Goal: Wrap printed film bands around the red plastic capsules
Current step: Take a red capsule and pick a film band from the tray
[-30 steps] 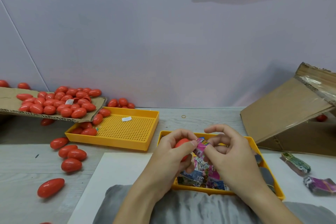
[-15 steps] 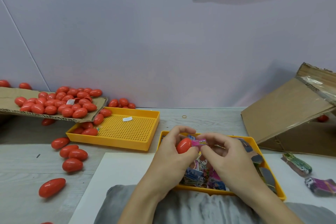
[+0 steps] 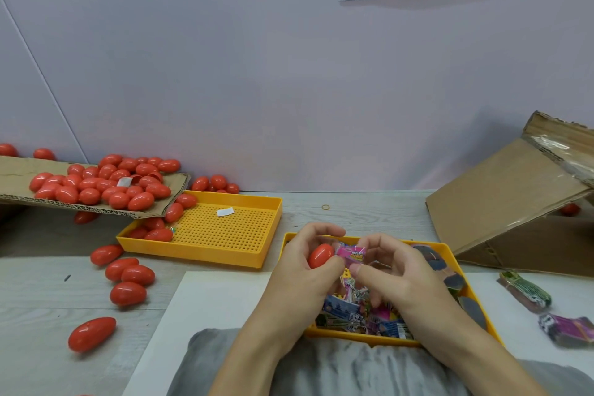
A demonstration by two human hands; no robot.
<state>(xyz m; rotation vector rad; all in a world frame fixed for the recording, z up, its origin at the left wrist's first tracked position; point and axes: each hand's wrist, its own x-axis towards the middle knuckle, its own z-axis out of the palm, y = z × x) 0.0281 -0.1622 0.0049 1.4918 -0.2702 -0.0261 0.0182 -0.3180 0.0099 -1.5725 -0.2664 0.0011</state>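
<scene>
Over yellow tray (image 3: pixel 450 249): pink band (image 3: pixel 350 253) now further onto capsule (image 3: pixel 320 255)

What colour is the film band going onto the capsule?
Mostly pink film band, seen in the head view.

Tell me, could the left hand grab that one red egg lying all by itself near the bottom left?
Probably not right now. The left hand is holding a red capsule that the right hand is wrapping with a pink band. The lone capsule lies on open table with nothing blocking it.

The pink film band (image 3: pixel 351 253) now sits around the red capsule (image 3: pixel 320 255) (right end).
</scene>
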